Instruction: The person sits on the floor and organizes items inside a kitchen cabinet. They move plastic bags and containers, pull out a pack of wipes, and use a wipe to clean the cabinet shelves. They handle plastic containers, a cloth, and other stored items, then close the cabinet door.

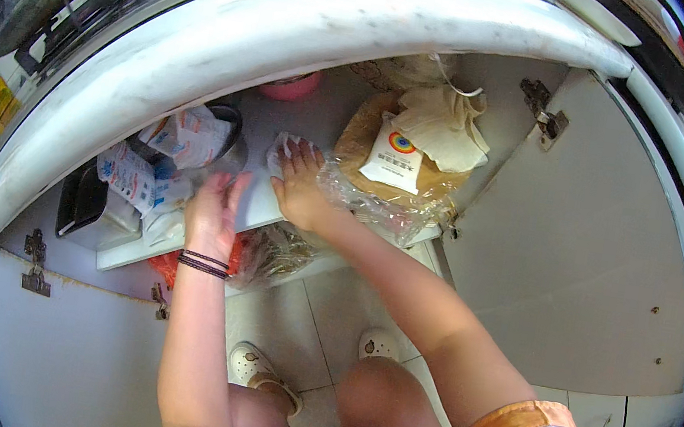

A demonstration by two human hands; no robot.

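Note:
Inside a low cabinet, my right hand (299,182) presses palm down on a thin white sheet (277,149), cloth or plastic, on the shelf (259,198). Clear crinkled plastic wrap (375,208) lies just right of that hand. My left hand (215,205) is raised at the shelf's front edge, fingers slightly bent, with nothing seen in it. Close to its left are printed plastic packets (127,175), and another packet (192,137) sits by a dark-rimmed pot (236,136). A white printed pack (395,155) rests on a round brown board-like item (354,130) inside plastic.
A beige cloth (446,126) lies behind the pack; a pink bowl-like item (294,85) sits deeper. At left stands a dark-rimmed container (99,215). Red and clear bags (274,253) are below the shelf. The marble counter edge (345,7) overhangs; cabinet doors (586,248) stand open both sides.

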